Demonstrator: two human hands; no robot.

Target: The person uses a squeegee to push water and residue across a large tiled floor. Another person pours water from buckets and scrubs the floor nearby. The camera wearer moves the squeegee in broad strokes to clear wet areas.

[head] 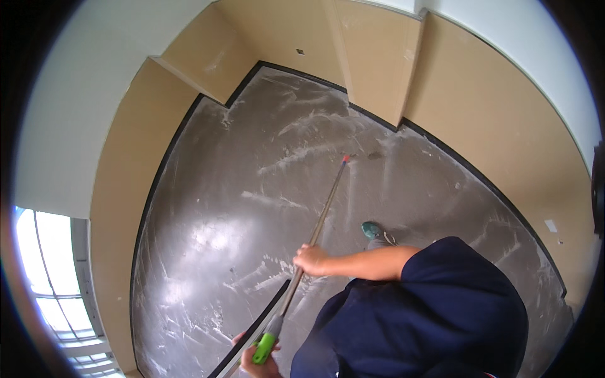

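A long metal pole with a red tip slants across the view above the floor. Around its lower middle, my right hand is closed, the bare forearm coming out of a dark blue sleeve. At the pole's near end is a grey and green plastic joint. Beside that joint runs a long head with a black strip, perhaps a floor squeegee. My left hand grips the head around the joint, with fingertips showing on the strip's far side. The head's lower end is cut off by the picture's edge.
Grey floor bears white dusty streaks. Black skirting follows beige wall panels with jutting corners. A window lets in light at the left. My green shoe stands just beyond my right forearm. A small wall box is at the back.
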